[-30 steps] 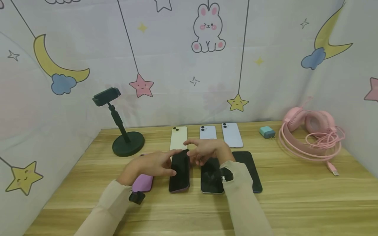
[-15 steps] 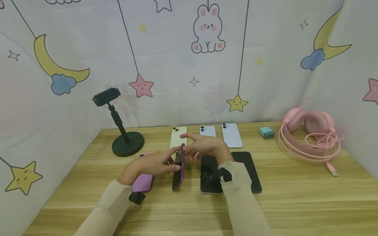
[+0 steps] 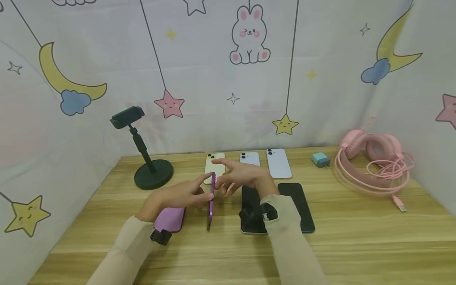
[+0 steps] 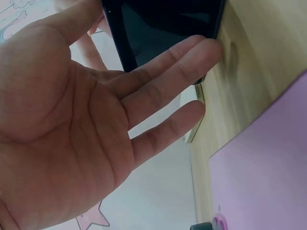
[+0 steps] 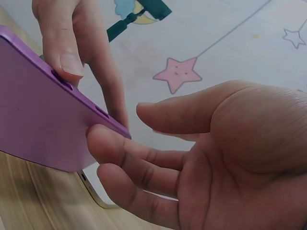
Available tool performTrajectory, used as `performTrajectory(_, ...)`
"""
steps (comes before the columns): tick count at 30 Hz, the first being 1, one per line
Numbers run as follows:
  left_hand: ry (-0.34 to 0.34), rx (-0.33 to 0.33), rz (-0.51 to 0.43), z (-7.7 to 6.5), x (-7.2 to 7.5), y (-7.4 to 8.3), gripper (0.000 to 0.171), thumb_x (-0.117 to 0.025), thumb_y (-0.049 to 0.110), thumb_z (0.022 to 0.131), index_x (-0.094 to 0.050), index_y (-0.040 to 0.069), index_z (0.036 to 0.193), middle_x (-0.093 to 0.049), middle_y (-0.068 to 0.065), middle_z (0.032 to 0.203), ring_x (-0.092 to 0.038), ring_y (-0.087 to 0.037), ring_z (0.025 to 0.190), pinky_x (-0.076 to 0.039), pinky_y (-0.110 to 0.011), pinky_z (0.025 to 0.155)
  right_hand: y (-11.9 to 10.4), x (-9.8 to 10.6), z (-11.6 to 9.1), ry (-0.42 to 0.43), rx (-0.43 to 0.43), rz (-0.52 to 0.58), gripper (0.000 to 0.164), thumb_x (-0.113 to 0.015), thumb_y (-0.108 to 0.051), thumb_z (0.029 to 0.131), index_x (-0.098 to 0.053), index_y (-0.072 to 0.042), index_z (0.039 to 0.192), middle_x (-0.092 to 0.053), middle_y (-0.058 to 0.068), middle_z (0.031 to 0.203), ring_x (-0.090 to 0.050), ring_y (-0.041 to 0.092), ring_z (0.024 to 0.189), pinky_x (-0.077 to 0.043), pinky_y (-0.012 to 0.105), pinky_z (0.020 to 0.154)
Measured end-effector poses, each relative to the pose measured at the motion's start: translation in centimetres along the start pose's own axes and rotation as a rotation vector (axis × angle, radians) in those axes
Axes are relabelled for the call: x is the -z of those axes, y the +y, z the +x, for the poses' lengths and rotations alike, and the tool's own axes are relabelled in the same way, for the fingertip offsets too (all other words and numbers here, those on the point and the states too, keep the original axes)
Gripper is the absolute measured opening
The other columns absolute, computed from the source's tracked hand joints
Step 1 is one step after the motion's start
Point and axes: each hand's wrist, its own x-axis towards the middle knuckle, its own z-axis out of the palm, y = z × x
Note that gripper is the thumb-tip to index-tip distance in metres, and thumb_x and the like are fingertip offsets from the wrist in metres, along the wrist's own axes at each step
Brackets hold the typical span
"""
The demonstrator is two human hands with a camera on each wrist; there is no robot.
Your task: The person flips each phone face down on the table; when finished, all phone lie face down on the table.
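A purple phone [image 3: 211, 211] stands on its long side, its dark screen turned left and its purple back [image 5: 43, 110] turned right. My left hand [image 3: 172, 196] holds it, thumb on the upper edge and index finger at the far corner. Other left fingers lie nearly straight by the screen in the left wrist view. My right hand [image 3: 244, 174] touches the back near that corner with a fingertip; its thumb is apart from the phone. Whether the lower edge meets the table is unclear. A second purple phone [image 3: 171, 219] lies partly under my left wrist.
Two phones with dark screens [image 3: 254, 213] [image 3: 301, 206] lie beneath my right arm. Behind are a cream phone [image 3: 215, 168], a white phone [image 3: 250, 158] and a pale lavender phone [image 3: 279, 163]. A black stand [image 3: 154, 174], a charger [image 3: 321, 160] and pink headphones [image 3: 377, 148] flank them.
The purple phone has turned from screen up to standing on its side, its right edge raised. Both hands have shifted slightly left with it.
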Motion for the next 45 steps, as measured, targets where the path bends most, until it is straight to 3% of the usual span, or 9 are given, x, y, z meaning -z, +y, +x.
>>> performTrajectory(8, 0.011, -0.019, -0.003, -0.7, 0.9, -0.2, 0.086, -0.060, 0.041, 0.101, -0.006, 0.013, 0.161, -0.066, -0.010, 0.118, -0.068, -0.022, 0.098, -0.052, -0.044, 0.089, -0.1, -0.5, 0.4, -0.024, 0.001, -0.006, 0.074, -0.059, -0.006, 0.099, -0.019, -0.024, 0.160, -0.072, 0.014, 0.110, -0.068, 0.024, 0.081, -0.057, 0.043, 0.079)
performTrajectory(19, 0.022, -0.075, 0.064, -1.8, 1.9, -0.6, 0.070, -0.062, 0.030, 0.101, -0.025, 0.014, 0.158, -0.062, -0.013, 0.126, -0.063, -0.028, 0.111, -0.049, -0.052, 0.094, 0.2, -1.1, 0.9, -0.047, -0.073, 0.005, 0.077, -0.061, -0.005, 0.097, -0.021, -0.022, 0.160, -0.071, 0.020, 0.112, -0.069, 0.024, 0.083, -0.057, 0.041, 0.078)
performTrajectory(28, 0.033, -0.090, 0.130, -2.1, 2.5, -0.6, 0.062, -0.066, 0.023, 0.098, -0.037, 0.009, 0.151, -0.067, -0.007, 0.112, -0.066, -0.023, 0.101, -0.052, -0.044, 0.087, 0.8, -1.4, 1.2, -0.093, -0.164, -0.020, 0.074, -0.062, -0.002, 0.096, -0.027, -0.023, 0.158, -0.072, 0.018, 0.108, -0.072, 0.027, 0.087, -0.057, 0.039, 0.077)
performTrajectory(45, 0.026, -0.089, 0.197, -1.5, 2.1, -1.4, 0.067, -0.074, 0.018, 0.092, -0.040, 0.006, 0.149, -0.065, 0.002, 0.094, -0.062, -0.014, 0.090, -0.050, -0.037, 0.083, 1.1, -0.7, 0.4, -0.089, -0.190, 0.010, 0.072, -0.059, -0.003, 0.096, -0.026, -0.020, 0.158, -0.073, 0.019, 0.105, -0.072, 0.026, 0.087, -0.057, 0.035, 0.073)
